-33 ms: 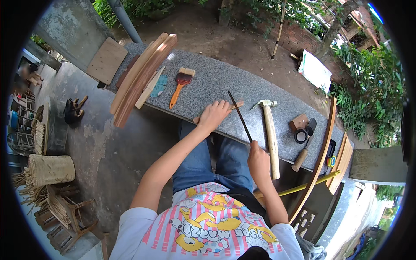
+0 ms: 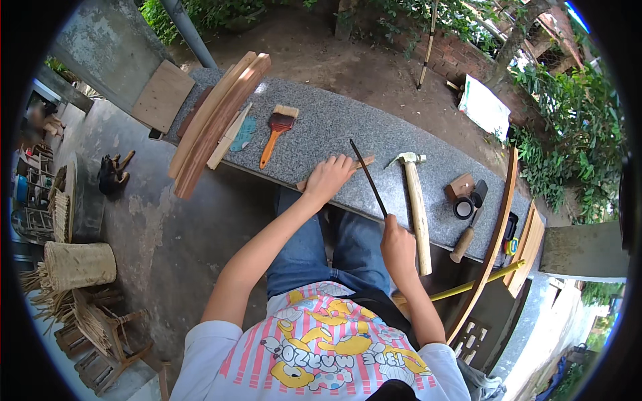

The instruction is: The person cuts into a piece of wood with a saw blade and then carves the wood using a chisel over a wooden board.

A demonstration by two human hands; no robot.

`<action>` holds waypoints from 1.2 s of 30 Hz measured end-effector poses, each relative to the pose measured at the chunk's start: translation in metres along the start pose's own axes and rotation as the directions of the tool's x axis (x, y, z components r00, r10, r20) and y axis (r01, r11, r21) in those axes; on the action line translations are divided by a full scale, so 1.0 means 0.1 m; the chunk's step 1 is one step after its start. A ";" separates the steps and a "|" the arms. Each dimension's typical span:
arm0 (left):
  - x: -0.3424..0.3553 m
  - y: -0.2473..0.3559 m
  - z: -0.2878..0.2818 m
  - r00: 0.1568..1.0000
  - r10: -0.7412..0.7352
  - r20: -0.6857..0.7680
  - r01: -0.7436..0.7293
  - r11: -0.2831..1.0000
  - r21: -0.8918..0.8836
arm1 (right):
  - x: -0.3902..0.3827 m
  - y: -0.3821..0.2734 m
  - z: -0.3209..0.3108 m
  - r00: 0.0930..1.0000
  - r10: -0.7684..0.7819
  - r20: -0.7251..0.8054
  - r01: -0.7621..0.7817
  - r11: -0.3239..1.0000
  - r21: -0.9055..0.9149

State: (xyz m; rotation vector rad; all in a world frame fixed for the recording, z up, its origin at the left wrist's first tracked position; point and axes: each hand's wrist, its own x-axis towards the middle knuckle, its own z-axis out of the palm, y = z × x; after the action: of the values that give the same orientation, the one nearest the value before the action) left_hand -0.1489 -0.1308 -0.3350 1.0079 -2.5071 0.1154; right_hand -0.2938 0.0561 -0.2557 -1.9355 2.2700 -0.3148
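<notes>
The left hand [image 2: 328, 178] lies over a thin stick [image 2: 365, 162] at the near edge of the grey bench [image 2: 334, 127] and holds it down, the fingers bent close together; how the thumb is placed, I cannot tell. Both ends of the stick come out from under this hand.

The right hand [image 2: 398, 246] is closed in a narrow grip around the lower end of a long dark rod [image 2: 370, 178]. The rod points away from the person and crosses the right end of the stick; whether the two touch, I cannot tell.

To the right of the rod lies a hammer [image 2: 416, 200], its handle reaching past the bench edge. Farther right are a brown box [image 2: 460, 186] and a wooden-handled tool [image 2: 463, 244]. On the left there is a brush [image 2: 279, 124], and beside it a blue glove [image 2: 246, 134].
</notes>
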 end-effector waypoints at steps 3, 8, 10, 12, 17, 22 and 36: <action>0.01 0.09 -0.03 0.999 0.040 0.009 -0.040 0.999 -0.007 | 0.26 0.03 0.28 0.995 -0.012 -0.104 0.014 1.000 0.019; 0.04 0.12 -0.03 0.998 0.041 0.037 -0.041 0.999 -0.020 | 0.39 -0.02 0.33 0.991 -0.006 -0.133 0.012 0.999 0.044; 0.02 0.03 0.01 0.999 -0.025 0.019 0.026 0.998 -0.057 | 0.23 -0.01 0.19 0.998 -0.020 -0.055 0.021 1.000 0.015; 0.03 0.04 0.01 1.000 -0.014 0.009 0.014 1.000 -0.023 | 0.00 0.03 0.09 0.999 -0.010 -0.037 0.011 1.000 0.028; 0.04 0.08 0.00 1.000 0.008 0.011 -0.008 1.000 -0.007 | 0.05 0.03 0.09 1.000 0.001 -0.006 -0.001 1.000 0.011; 0.06 0.07 0.01 1.000 0.013 0.009 -0.012 0.998 -0.054 | 0.48 0.01 0.33 0.993 -0.006 -0.121 0.015 0.997 0.075; 0.06 0.08 0.05 1.000 0.022 0.013 -0.022 1.000 -0.017 | 0.37 0.01 0.22 0.999 -0.010 -0.053 0.011 1.000 0.027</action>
State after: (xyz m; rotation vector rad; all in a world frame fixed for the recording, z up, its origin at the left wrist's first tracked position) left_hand -0.1596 -0.1297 -0.3361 0.9783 -2.5274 0.0947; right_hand -0.2951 0.0180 -0.2757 -1.9489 2.2763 -0.4011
